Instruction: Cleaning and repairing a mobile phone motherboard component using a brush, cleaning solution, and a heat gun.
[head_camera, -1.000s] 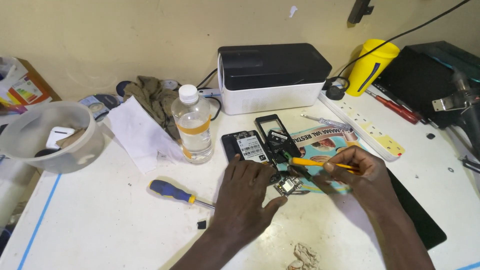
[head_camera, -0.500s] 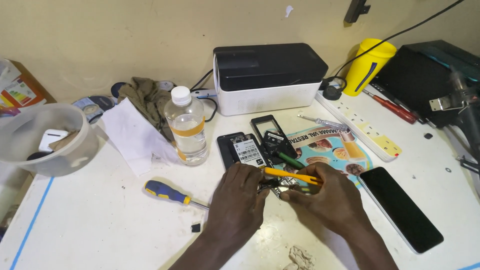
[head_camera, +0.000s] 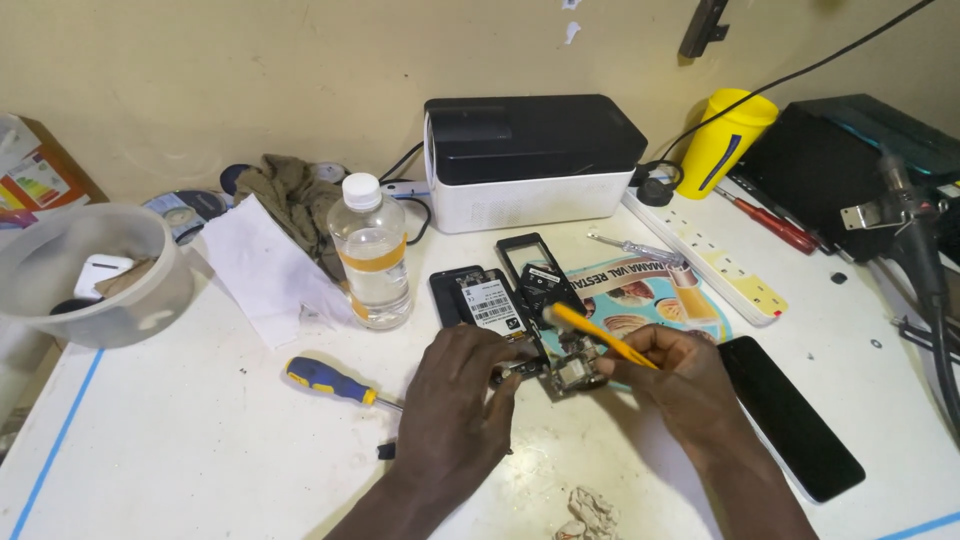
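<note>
Both hands are working at the centre of the white table (head_camera: 200, 470), and the left hand (head_camera: 455, 415) is pinching the edge of a small phone circuit board (head_camera: 570, 372) between thumb and fingertips, holding it just above the tabletop. The right hand (head_camera: 680, 385) is closing around a yellow-handled tool (head_camera: 600, 338), gripping it like a pen, with the handle slanting up toward ten o'clock and the working end hidden at the board. At twelve o'clock from the board, a black phone frame (head_camera: 538, 272) and a phone body with a white label (head_camera: 478, 298) are lying side by side, partly on a printed leaflet (head_camera: 665, 290). At four o'clock a black smartphone (head_camera: 790, 415) is lying face up, just beside the right wrist. At nine o'clock a blue-and-yellow screwdriver (head_camera: 330, 380) is resting on the table, and at eleven o'clock a clear plastic bottle (head_camera: 370, 255) is standing upright beside a white cloth (head_camera: 265, 270). Behind it all, a black-and-white box (head_camera: 530, 160) is sitting against the wall, a yellow cup (head_camera: 725, 140) to its right at two o'clock.
</note>
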